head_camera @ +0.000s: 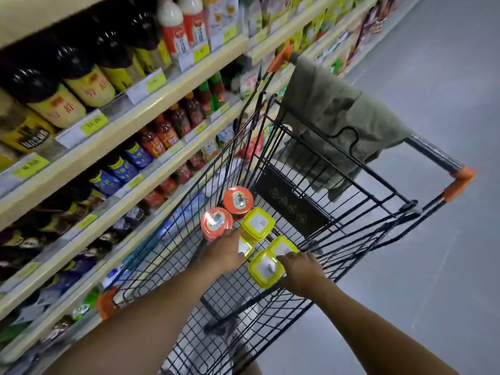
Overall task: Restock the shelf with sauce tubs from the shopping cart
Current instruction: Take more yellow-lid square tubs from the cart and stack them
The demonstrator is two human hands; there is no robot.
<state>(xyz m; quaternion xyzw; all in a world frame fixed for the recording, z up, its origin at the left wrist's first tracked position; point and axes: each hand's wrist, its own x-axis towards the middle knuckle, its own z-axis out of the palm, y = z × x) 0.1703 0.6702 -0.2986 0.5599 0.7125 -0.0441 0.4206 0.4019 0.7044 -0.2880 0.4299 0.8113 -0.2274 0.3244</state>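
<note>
Inside the black wire shopping cart (351, 234) lie several yellow-lidded sauce tubs and two round red-lidded tubs (216, 221). My left hand (224, 253) reaches down over one yellow tub (246, 248), covering most of it; whether its fingers grip the tub is hidden. My right hand (300, 269) is at the right side of the nearest yellow tub (265, 269), fingers curled against its edge. Another yellow tub (257, 224) sits behind, and one more (282, 246) lies by my right fingertips.
Cream shelves (130, 123) on the left hold dark sauce bottles, red bottles and pouches behind price tags. A green cloth (332, 117) hangs over the cart's far end near the orange-capped handle (460, 180). Grey floor (433, 266) lies to the right.
</note>
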